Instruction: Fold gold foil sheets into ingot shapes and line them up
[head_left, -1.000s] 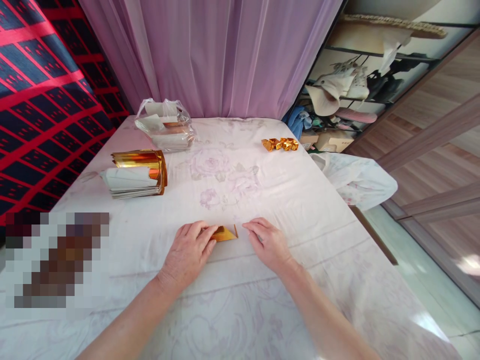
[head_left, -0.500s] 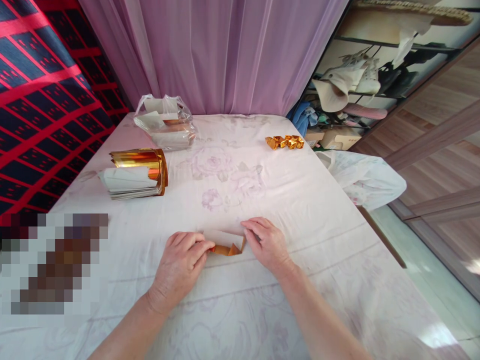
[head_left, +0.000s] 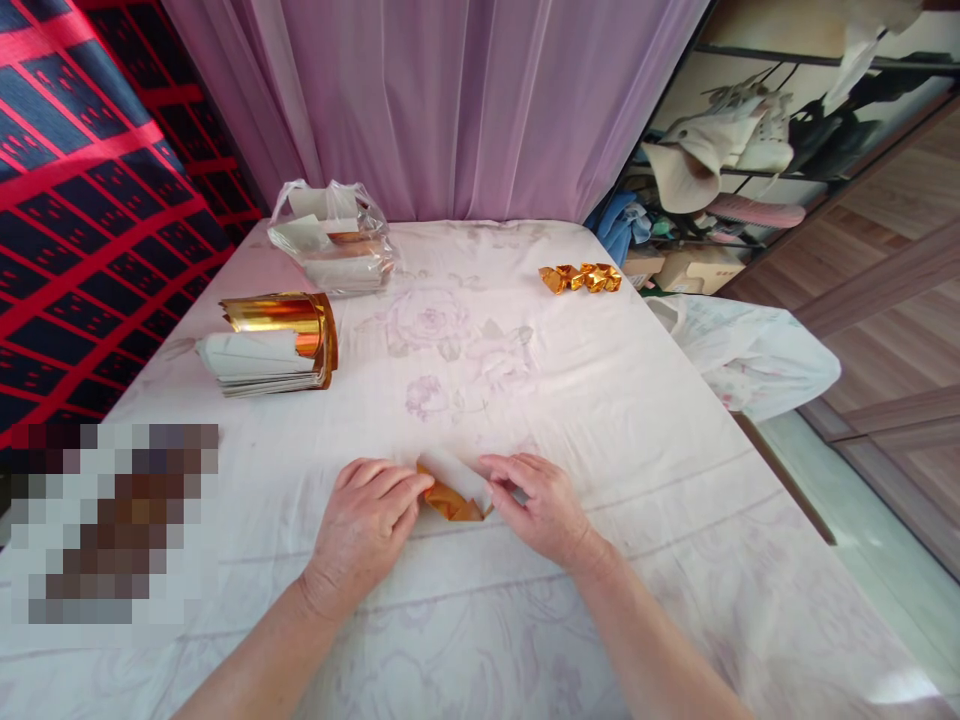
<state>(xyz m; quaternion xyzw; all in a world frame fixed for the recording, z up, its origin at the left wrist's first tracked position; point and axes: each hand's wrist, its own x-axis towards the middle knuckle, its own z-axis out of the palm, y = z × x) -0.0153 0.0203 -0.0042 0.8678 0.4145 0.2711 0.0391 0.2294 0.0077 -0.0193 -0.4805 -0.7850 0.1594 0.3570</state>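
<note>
A small sheet of gold foil paper (head_left: 455, 487), white on its back, lies partly folded on the white flowered tablecloth (head_left: 525, 400) near the front. My left hand (head_left: 367, 520) pinches its left end. My right hand (head_left: 541, 505) grips its right end and turns a white flap over the gold side. Both hands rest on the cloth.
A stack of gold and white sheets (head_left: 270, 345) lies at the left. A clear plastic bag of more paper (head_left: 334, 240) sits at the back left. Several folded gold pieces (head_left: 581, 277) lie in a row at the back right. A crumpled white bag (head_left: 750, 350) hangs off the right edge.
The gold piece, a flat triangle one second ago, has been opened and its white back turned up. Both hands have closed in on it and the view shifted slightly.
</note>
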